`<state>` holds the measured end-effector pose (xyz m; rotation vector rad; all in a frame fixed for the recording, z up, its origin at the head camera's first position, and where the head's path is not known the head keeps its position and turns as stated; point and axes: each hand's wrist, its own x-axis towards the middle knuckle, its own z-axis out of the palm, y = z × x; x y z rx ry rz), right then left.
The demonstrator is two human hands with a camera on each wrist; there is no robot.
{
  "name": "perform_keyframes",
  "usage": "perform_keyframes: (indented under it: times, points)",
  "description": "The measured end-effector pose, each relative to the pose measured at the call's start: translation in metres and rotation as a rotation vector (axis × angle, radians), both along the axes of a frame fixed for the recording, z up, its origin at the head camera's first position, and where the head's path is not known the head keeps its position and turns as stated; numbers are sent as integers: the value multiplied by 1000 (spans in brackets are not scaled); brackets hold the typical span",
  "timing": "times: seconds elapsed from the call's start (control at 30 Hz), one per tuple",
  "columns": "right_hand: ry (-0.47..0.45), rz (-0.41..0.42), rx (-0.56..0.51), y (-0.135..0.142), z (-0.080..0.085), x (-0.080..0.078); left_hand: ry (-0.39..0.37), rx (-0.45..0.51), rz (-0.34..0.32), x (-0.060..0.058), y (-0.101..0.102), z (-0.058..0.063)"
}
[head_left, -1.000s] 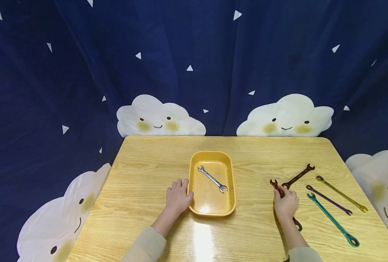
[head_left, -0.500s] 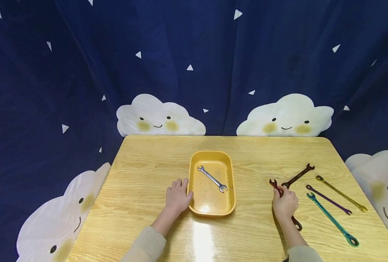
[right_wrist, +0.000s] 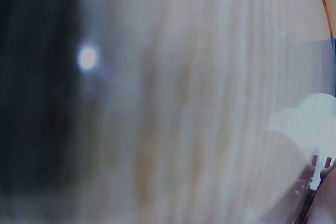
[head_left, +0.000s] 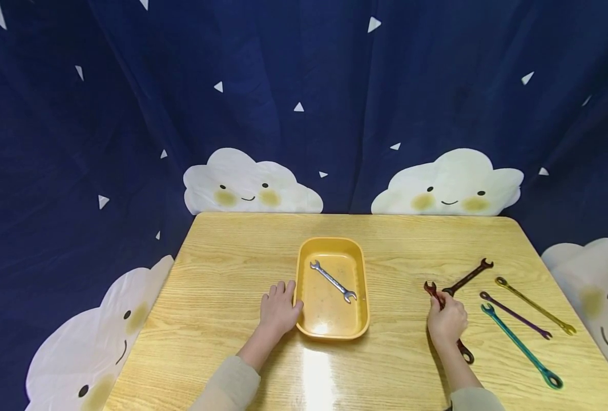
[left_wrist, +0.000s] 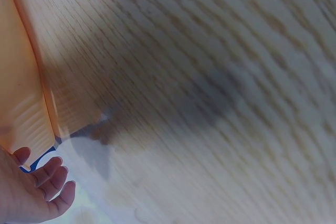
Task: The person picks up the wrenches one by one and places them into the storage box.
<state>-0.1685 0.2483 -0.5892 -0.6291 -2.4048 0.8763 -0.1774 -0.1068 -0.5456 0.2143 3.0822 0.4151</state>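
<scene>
My right hand (head_left: pixel 447 321) pinches a dark red wrench (head_left: pixel 431 289) between thumb and fingers. Its open-ended head shows beyond the fingertips, and its ring end comes out under the wrist; the middle is hidden by the hand. In the right wrist view, only the dark edge of this wrench (right_wrist: pixel 306 203) shows in the corner. My left hand (head_left: pixel 279 309) lies with extended fingers at the left side of a yellow tray (head_left: pixel 362 328), thumb at the rim. A silver double open-ended wrench (head_left: pixel 333 281) lies diagonally in the tray.
Just beyond my right hand lies a dark brown wrench (head_left: pixel 469 277). To its right are a teal wrench (head_left: pixel 522 346), a purple wrench (head_left: pixel 515 314) and a yellow-gold wrench (head_left: pixel 535 305). A dark blue curtain (head_left: pixel 345 103) hangs behind the wooden table (head_left: pixel 232 245).
</scene>
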Motion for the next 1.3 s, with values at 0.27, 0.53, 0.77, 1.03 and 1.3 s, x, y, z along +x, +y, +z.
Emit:
perform_keyframes:
  times: [0.27,0.53,0.77,1.03,1.3]
  points:
    - [1,20,-30,-1,3,1,6,5,3,0,0,-1]
    - [29,32,-41,-3,7,0,-7,11,0,1,0,1]
    - [12,29,-71,-5,12,-2,1,17,6,2,0,3]
    - [59,38,-65,-7,15,-6,-5,24,3,2,0,4]
    - [83,59,-76,-8,19,-8,-2,24,3,1,1,3]
